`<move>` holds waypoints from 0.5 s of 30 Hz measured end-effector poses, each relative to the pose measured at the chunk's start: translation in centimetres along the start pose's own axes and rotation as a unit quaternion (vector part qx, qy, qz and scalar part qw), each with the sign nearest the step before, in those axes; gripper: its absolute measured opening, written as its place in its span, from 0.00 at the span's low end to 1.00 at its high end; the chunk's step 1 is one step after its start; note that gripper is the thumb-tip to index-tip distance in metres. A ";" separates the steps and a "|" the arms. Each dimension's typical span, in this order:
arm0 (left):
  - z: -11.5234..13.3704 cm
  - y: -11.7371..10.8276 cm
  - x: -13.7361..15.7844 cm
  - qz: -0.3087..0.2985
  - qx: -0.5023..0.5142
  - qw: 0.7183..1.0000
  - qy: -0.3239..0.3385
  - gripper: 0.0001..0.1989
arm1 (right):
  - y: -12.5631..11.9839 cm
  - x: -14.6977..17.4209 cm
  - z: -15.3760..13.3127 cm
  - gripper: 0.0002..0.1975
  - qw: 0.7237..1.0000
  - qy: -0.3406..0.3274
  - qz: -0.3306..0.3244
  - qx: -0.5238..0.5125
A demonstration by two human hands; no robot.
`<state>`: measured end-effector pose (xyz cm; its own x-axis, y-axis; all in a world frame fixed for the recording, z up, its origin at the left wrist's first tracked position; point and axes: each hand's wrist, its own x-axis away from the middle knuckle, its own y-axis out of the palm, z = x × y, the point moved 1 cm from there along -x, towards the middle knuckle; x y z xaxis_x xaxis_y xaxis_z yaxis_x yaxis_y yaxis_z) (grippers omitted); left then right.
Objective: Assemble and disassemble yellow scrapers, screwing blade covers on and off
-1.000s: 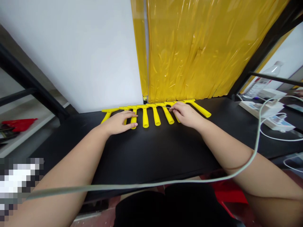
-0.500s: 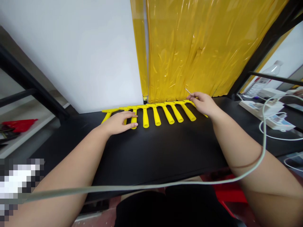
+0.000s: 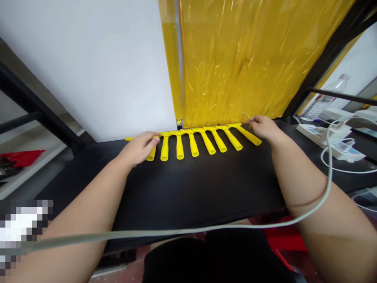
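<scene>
A row of several yellow T-shaped plastic handles (image 3: 180, 147) lies along the back of the black table, hollow stems toward me, crossbars end to end. My left hand (image 3: 140, 147) is at the row's left end, thumb and fingers closed on one of these handles and partly covering it and its neighbour. Past the right end of the row, my right hand (image 3: 263, 126) pinches a thin metal rod (image 3: 247, 116), its tip pointing up and left. Close by that hand lies the rightmost handle (image 3: 250, 135), stem slanting right.
Behind the row stand a white panel (image 3: 118, 70) and a yellow plastic curtain (image 3: 218, 67). A pale cable (image 3: 206, 228) loops across in front of me. White devices (image 3: 338, 145) and a clear bottle (image 3: 328, 98) are on the right. Black frame posts (image 3: 35, 102) flank the table (image 3: 191, 192).
My left hand has moved left along the row, uncovering stems. My right hand has shifted right with the rod, off the rightmost handle, which now shows.
</scene>
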<state>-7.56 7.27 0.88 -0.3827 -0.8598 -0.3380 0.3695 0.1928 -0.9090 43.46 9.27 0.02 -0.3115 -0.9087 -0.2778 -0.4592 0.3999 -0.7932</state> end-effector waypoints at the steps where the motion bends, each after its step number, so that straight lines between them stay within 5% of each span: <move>1: -0.7 -0.4 0.0 0.041 -0.021 0.998 -0.045 0.27 | 0.1 0.0 -0.1 0.15 1.000 -0.004 -0.001 0.000; 4: -3.0 -1.1 0.0 0.074 -0.103 0.975 -0.184 0.25 | 0.4 0.3 -0.5 0.16 1.000 -0.012 -0.011 -0.002; 8: -5.6 -0.3 0.3 -0.037 -0.133 0.940 -0.313 0.33 | 0.5 0.5 -0.8 0.15 1.000 -0.012 -0.018 -0.014; 15: -7.0 0.3 0.2 -0.076 -0.130 0.929 -0.339 0.31 | 0.8 0.3 -0.6 0.13 0.999 -0.035 -0.024 -0.030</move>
<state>-13.41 10.44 -1.15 0.2388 -0.9698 -0.0493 0.1050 0.0763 -0.9915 42.46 9.44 -0.36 -0.2301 -0.9322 -0.2793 -0.5222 0.3604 -0.7729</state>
